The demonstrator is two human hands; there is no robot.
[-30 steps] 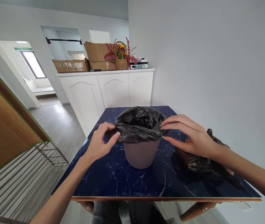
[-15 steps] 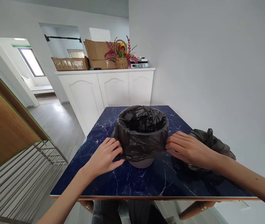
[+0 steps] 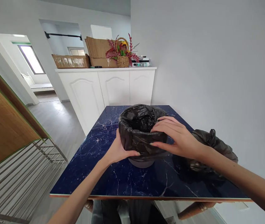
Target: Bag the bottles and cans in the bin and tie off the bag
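A trash can (image 3: 142,163) stands upright on the table, lined with a black trash bag (image 3: 138,143) folded down over its rim. Only the can's grey base shows below the bag. My left hand (image 3: 120,149) cups the left side of the lined can, its thumb stretched across the front and its other fingers hidden behind the side. Over the front right rim, my right hand (image 3: 173,135) has its fingers at the opening and its thumb on the outside, with the bag's edge between them. To the right lies a knotted black plastic bag (image 3: 216,144), partly behind my right forearm.
The blue marble-patterned table (image 3: 95,161) meets a white wall (image 3: 204,62) on the right. Behind it stands a white cabinet (image 3: 83,93) bearing cardboard boxes (image 3: 71,61) and a flower basket (image 3: 123,61). A metal rack (image 3: 25,177) is at left.
My right hand has moved up and left from the bag's lower right side to the rim. My left hand has shifted inward and up, its thumb now across the front.
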